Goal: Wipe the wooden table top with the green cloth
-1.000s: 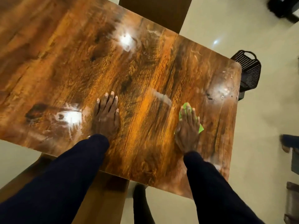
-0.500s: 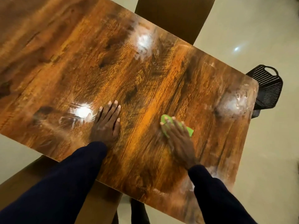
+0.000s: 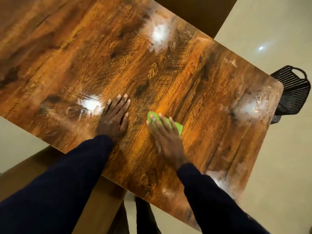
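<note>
Right hand (image 3: 167, 137) lay palm-down on the green cloth (image 3: 178, 127), about mid-length of the tabletop (image 3: 168, 76) and somewhat toward its near edge. Its fingers (image 3: 161, 123) were straight and close together on top of the cloth, not curled round it. The cloth was bunched small. Green showed only past the fingertips and along the right side of the hand.

Judged reason: a flat palm loads the whole pad against the wood, so the pad drags without rolling up. The hand's outline was blurred, which fits a stroke under way. Direction cannot be told.

Left hand (image 3: 114, 117) lay flat on bare wood just left of the cloth and apart from it. Its fingers (image 3: 121, 103) were straight, slightly fanned, and held nothing. This was probably a brace, taking weight on that arm as the person leaned over the tabletop.

Surface:
- A whitish hazy patch (image 3: 89, 104) with streaks sat just left of the left hand.
- Similar patches lay at the far middle, at the right end and at the near right corner.
- Each was part lamp glare and part smear, and the two could not be fully separated.

Judgement: wiping was incomplete. The hazy patches would want passes, and the right end is the longest reach.

Around the table:
- A black slatted basket (image 3: 294, 88) stood on the floor (image 3: 278, 166) beyond the right end.
- A brown chair back (image 3: 194, 14) stood at the far edge.
</note>
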